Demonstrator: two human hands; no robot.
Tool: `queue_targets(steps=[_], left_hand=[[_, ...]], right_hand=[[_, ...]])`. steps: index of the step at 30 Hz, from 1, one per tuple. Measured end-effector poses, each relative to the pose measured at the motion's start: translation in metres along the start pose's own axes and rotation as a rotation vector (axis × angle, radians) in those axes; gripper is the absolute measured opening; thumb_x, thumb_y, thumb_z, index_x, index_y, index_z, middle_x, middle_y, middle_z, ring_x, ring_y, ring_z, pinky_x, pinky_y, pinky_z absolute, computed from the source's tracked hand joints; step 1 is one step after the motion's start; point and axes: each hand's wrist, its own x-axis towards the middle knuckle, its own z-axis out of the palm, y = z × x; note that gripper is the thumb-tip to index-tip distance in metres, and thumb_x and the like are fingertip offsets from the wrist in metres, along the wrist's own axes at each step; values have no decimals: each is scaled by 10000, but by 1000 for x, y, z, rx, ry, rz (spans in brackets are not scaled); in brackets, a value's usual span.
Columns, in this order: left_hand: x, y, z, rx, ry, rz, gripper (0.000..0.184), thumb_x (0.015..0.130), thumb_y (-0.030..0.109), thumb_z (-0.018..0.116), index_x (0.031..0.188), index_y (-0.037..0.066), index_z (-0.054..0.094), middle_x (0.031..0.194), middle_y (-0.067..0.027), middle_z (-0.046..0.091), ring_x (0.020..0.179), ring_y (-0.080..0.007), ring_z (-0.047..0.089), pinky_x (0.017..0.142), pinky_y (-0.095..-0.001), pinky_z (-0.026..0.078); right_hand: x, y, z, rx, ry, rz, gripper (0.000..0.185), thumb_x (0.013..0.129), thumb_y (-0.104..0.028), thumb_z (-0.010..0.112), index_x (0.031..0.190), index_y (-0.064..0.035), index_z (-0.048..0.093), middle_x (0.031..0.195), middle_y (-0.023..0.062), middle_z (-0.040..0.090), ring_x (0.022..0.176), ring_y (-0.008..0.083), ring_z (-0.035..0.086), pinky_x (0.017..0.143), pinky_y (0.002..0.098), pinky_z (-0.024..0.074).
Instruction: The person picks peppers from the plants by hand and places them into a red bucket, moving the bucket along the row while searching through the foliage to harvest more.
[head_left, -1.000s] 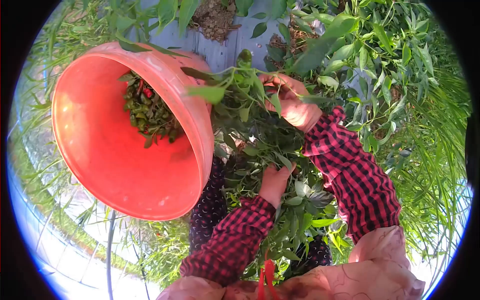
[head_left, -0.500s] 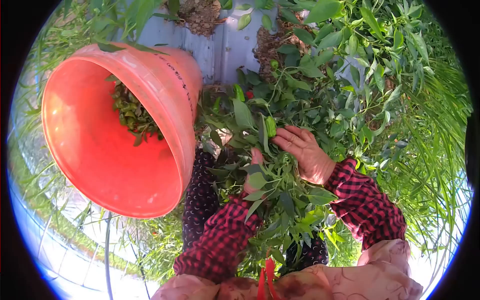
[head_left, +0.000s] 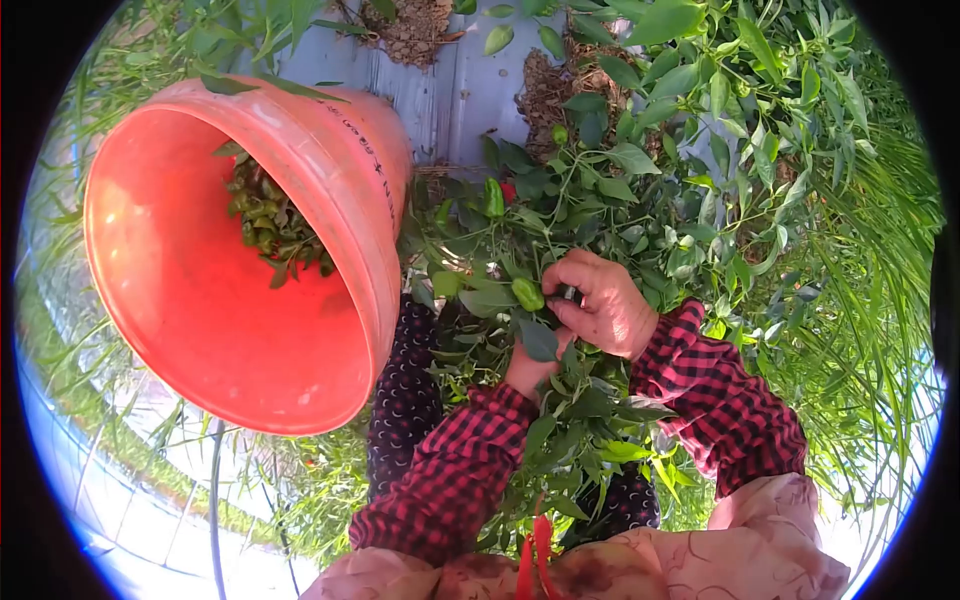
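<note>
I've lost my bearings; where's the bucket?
The bucket is at the left of the head view, beside the patterned trouser leg and left of the left hand.

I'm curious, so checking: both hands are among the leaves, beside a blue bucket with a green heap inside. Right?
Not blue: the head view shows the bucket is orange-red. Left hand and right hand are among the leaves, green heap inside.

2 red-black checked sleeves [head_left: 450,475] — pink patterned garment [head_left: 640,562] — dark crescent-print trousers [head_left: 403,400]
</note>
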Motion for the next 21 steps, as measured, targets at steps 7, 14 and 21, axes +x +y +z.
queue_targets(steps=[7, 14, 21], left_hand=[[7, -21, 7, -213, 73, 13, 246, 841, 147, 532, 1031, -6, 555, 988, -77, 586, 867, -152, 573, 731, -291, 482], [15, -51, -9, -386, 144, 22, 252, 882, 165, 477, 1069, 3, 529, 1031, -96, 571, 899, -172, 575, 772, -311, 490], [-5, -35, -1, -268, -39, 171, 216, 899, 158, 449, 1034, 7, 522, 963, -65, 563, 871, -160, 574, 722, -278, 498]], right_hand=[[7, -7, 16, -312, 51, 14, 470, 597, -148, 706, 1029, -41, 554, 969, 114, 550, 890, 334, 510, 821, 401, 404], [-14, -16, 10, -337, 241, -186, 453, 575, -100, 675, 1015, -69, 573, 912, 107, 550, 832, 323, 525, 760, 387, 427], [-32, -11, 24, 32, 186, -68, 385, 615, -6, 649, 985, -48, 551, 839, 110, 530, 747, 286, 561, 624, 330, 462]])
